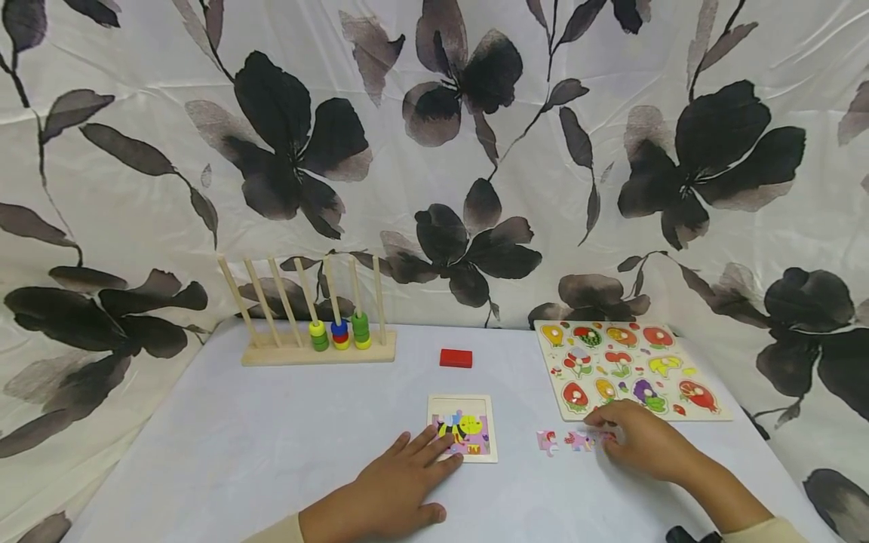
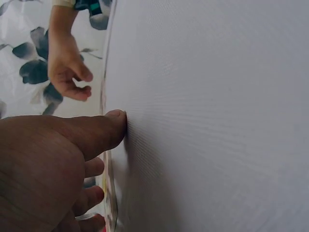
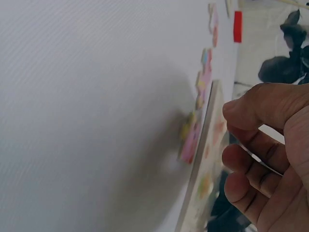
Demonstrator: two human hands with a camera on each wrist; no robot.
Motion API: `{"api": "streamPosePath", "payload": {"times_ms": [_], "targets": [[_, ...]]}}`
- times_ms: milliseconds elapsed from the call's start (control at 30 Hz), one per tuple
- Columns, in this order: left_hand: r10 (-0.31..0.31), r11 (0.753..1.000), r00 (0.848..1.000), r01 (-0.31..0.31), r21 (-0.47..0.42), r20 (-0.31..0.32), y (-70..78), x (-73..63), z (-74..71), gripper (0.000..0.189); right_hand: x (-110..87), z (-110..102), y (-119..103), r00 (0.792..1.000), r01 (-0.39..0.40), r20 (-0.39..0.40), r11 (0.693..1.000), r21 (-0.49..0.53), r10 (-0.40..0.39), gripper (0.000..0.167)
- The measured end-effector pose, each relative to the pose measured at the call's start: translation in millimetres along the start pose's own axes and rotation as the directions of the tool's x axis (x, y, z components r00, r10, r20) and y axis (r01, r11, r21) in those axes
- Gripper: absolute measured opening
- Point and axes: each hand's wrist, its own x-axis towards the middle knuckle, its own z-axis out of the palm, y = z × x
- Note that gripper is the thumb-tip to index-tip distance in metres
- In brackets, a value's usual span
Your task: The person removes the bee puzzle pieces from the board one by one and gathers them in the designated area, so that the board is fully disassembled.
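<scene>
My left hand (image 1: 394, 490) lies spread and palm down, its fingertips on the lower left of a small square puzzle tray (image 1: 494, 430). A partly covered bee picture (image 1: 470, 426) shows inside that tray. My right hand (image 1: 645, 441) hovers at the row of loose jigsaw pieces, fingers bent, with a gap between thumb and index finger. Just beside those fingers, in the right wrist view, a pink and yellow jigsaw piece (image 3: 190, 142) lies on the table, apart from them. To its left are a joined-looking pink piece (image 1: 579, 440) and another piece (image 1: 547, 442).
A fruit puzzle board (image 1: 557, 369) lies beyond my right hand. Behind the small tray is a red block (image 1: 455, 358). At the back left stands a wooden peg abacus (image 1: 319, 356) with coloured rings. A floral cloth (image 1: 434, 166) hangs along the white table's (image 1: 271, 437) back edge.
</scene>
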Motion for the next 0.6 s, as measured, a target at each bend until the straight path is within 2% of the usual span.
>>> {"api": "streamPosePath", "payload": {"times_ms": [267,433,600], "targets": [[0.024,0.999,1.0,-0.025,0.04,0.011,3.2,-6.1,1.4,0.072,16.7,3.9,-23.3,0.999,0.035,-0.039,0.999,-0.011,-0.035,0.028],[0.046,0.996,0.999,-0.048,0.07,0.028,3.0,-9.5,3.2,0.071,28.3,8.2,-38.8,0.998,0.028,-0.05,1.0,0.01,-0.027,0.027],[0.044,0.997,0.998,-0.047,0.057,0.042,2.3,-11.7,3.8,0.07,43.8,17.8,-54.8,0.997,0.046,-0.055,0.999,0.018,-0.045,0.027]]}}
